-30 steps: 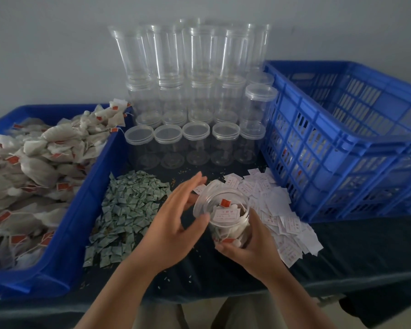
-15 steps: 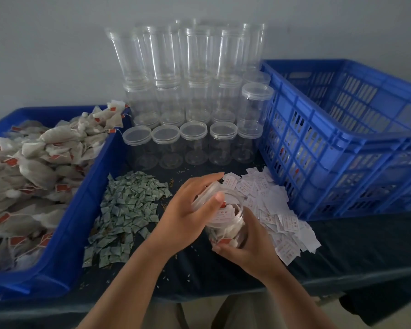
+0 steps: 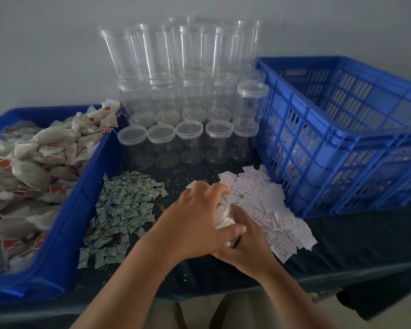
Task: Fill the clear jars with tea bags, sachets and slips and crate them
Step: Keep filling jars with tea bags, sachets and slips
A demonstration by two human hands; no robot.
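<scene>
Holding: a clear jar (image 3: 222, 213) in both my hands, just above the dark tablecloth (image 3: 342, 248), tilted with its mouth end away from me.
Left hand (image 3: 196, 218): on top of the jar, fingers curled over the mouth end and thumb wrapped along the near side, gripping it.
Right hand (image 3: 249, 243): under and to the right of the jar, fingers clasped round its lower body.
Jar contents: white paper and bag fabric show through the wall between my hands; I can make out no more.
Lid: hidden under my left palm, so I cannot tell how it sits.
Where the jar is: near the front of the table, between the sachets and the slips.
Sachets (image 3: 124, 205): a loose heap of small green packets just left of my left hand.
Slips (image 3: 268, 205): white printed papers scattered to my right, reaching the foot of the crate.
Tea bags (image 3: 33, 162): piled high with red tags in the blue bin (image 3: 64, 224) at my far left.
Empty jars (image 3: 161, 146): a lidded row stands behind the sachets, with more stacked up against the wall.
Crate (image 3: 342, 143): blue and slotted, on the right of the table, beside the jar stacks.
</scene>
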